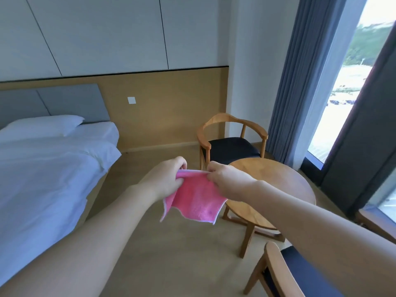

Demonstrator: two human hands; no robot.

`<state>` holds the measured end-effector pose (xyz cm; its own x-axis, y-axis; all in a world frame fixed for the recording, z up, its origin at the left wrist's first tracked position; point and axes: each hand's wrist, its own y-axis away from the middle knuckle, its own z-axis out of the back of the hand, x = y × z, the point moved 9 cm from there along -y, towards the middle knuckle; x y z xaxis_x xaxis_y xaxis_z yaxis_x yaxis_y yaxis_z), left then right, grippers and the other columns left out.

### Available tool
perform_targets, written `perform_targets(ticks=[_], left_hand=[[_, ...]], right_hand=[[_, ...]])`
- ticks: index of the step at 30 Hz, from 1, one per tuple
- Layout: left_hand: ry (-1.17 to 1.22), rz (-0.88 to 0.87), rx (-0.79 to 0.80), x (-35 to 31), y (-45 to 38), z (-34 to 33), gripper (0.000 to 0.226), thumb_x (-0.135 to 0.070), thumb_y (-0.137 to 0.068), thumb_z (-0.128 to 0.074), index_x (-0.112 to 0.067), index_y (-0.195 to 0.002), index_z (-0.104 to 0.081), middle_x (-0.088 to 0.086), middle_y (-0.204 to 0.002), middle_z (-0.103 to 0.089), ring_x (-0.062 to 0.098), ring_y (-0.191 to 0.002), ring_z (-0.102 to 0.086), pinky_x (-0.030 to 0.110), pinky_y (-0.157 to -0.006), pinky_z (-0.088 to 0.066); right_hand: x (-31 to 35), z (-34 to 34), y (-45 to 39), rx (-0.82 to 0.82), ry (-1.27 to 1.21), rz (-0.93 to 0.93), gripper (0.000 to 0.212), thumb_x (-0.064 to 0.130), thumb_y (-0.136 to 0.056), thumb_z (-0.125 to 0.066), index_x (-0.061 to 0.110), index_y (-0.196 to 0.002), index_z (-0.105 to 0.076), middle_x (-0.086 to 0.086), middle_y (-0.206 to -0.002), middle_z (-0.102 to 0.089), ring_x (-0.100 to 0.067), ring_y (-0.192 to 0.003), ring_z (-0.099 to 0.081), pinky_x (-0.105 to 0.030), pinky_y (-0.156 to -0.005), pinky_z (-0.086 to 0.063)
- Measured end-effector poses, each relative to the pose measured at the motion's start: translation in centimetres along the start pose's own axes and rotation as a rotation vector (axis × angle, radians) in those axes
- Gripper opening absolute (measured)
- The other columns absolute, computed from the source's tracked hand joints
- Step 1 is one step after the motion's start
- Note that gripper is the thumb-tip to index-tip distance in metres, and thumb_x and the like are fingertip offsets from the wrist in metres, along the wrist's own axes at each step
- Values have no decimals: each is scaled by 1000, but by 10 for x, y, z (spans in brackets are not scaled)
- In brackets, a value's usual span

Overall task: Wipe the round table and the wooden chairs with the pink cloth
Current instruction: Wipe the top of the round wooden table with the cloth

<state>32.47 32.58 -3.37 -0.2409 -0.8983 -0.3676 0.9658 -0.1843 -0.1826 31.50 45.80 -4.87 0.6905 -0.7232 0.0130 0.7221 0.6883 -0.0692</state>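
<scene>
The pink cloth [194, 200] hangs in the air in front of me, spread between both hands. My left hand [166, 179] pinches its upper left edge and my right hand [227, 179] pinches its upper right edge. Behind and to the right of the cloth stands the round wooden table [276, 179], its top bare and partly hidden by my right arm. One wooden chair [231, 136] with a dark seat stands beyond the table by the wall. A second wooden chair [278, 273] shows at the bottom right, near me.
A bed [47, 168] with white sheets and a pillow fills the left side. Blue-grey curtains [300, 82] and a tall window [351, 78] line the right. Beige floor [171, 254] lies open between the bed and the table.
</scene>
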Motion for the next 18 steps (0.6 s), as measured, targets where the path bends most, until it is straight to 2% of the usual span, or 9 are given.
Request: perform_targets(ticks=[2,5,9,13,16,18], left_hand=[[-4,-88,33,17,-13,4,10,-18,-78,-52,-26,-84,-54,-11,-80,-56,13,-75,-55,36,-65,-48],[5,-155,66,42,-30,4,15,-26,-72,-45,-28,-82,-55,-14,-78,-54,7,-72,-52,30,-61,-44],[-7,-188,55,68,-58,-7,17,-13,-80,-47,-30,-83,-49,-17,-78,-50,9,-72,-51,29,-62,-42],[-12,-192,44,77,-93,-27,18,-5,-87,-43,-22,-84,-39,-6,-72,-49,20,-67,-50,37,-56,-41],[-26,-255,101,75,-129,-52,22,1,-88,-39,-18,-86,-50,0,-84,-56,25,-80,-53,44,-69,-48],[-14,-283,112,74,-154,-68,32,0,-91,-39,-16,-106,-62,-1,-105,-61,21,-99,-54,39,-83,-47]], right_hand=[[-1,-7,-18,39,8,-49,26,0,-91,-46,13,-103,-65,1,-107,-47,-20,-83,-59,-35,-73,-56],[-9,-21,-35,104,59,-102,25,2,-90,-52,15,-106,-66,0,-102,-54,-18,-87,-58,-31,-79,-56],[-36,-33,-47,121,83,-208,23,5,-90,-54,16,-107,-65,2,-97,-56,-16,-86,-55,-27,-80,-53],[-61,-42,-63,108,127,-228,23,5,-91,-53,15,-109,-65,1,-97,-53,-14,-82,-49,-23,-74,-48],[-93,-55,-78,106,138,-250,24,4,-92,-50,13,-108,-65,0,-99,-52,-15,-83,-47,-26,-74,-50],[-121,-66,-87,110,110,-287,25,3,-92,-50,13,-110,-64,-1,-101,-53,-15,-86,-48,-29,-77,-52]])
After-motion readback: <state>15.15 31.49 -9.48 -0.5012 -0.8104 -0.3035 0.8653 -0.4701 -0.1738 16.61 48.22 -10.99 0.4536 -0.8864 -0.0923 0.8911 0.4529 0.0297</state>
